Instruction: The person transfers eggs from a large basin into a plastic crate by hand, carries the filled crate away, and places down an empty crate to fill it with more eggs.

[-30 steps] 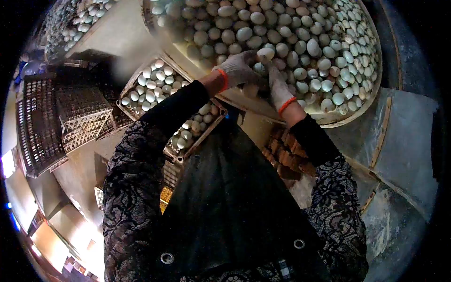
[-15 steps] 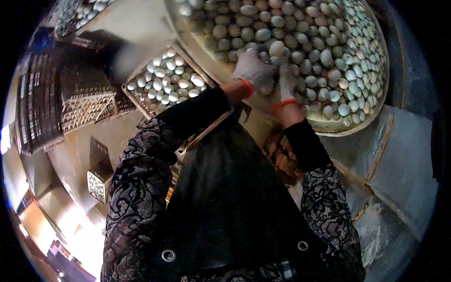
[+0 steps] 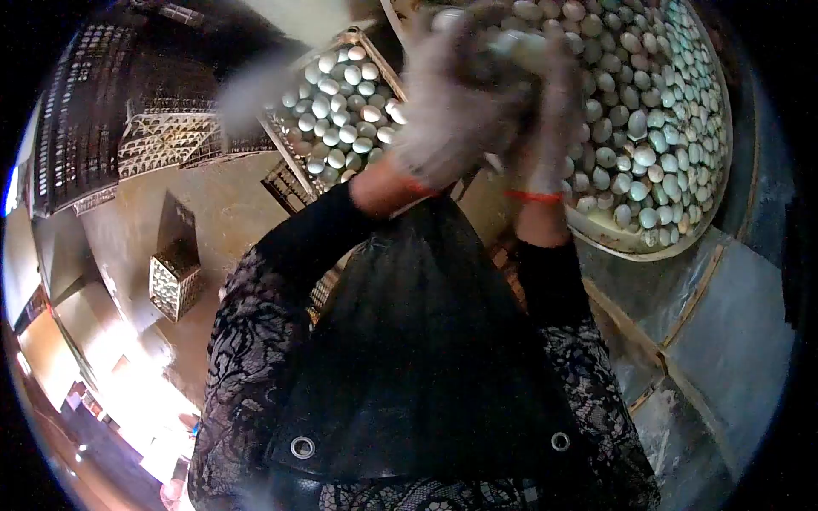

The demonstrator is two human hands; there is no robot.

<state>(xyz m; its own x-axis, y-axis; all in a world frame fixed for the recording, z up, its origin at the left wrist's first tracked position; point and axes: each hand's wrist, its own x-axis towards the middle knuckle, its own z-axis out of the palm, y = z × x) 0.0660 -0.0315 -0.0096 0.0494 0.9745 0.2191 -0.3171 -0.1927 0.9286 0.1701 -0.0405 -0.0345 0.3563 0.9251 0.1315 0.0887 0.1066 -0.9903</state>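
Observation:
My left hand (image 3: 456,115) and my right hand (image 3: 550,128), both in pale gloves with orange bands at the wrists, are raised close together over the near edge of a large round tub (image 3: 635,254). Motion smears both. Between them are pale eggs (image 3: 515,44), with the fingers curled around them; how many is hidden. Under and beyond the hands the tub is full of whitish and greenish eggs (image 3: 645,156). Left of my left hand stands a crate (image 3: 285,152) holding many eggs, its right side partly covered by that hand.
Dark slatted crates (image 3: 77,119) are stacked at the far left, with a lighter crate (image 3: 166,145) beside them. A small crate of eggs (image 3: 173,281) stands on the floor (image 3: 119,230). My dark apron (image 3: 417,366) hangs below my hands.
Both hands have come up from among the eggs in the tub toward me, now with eggs between them. The view has shifted, so the egg crate appears higher and further right.

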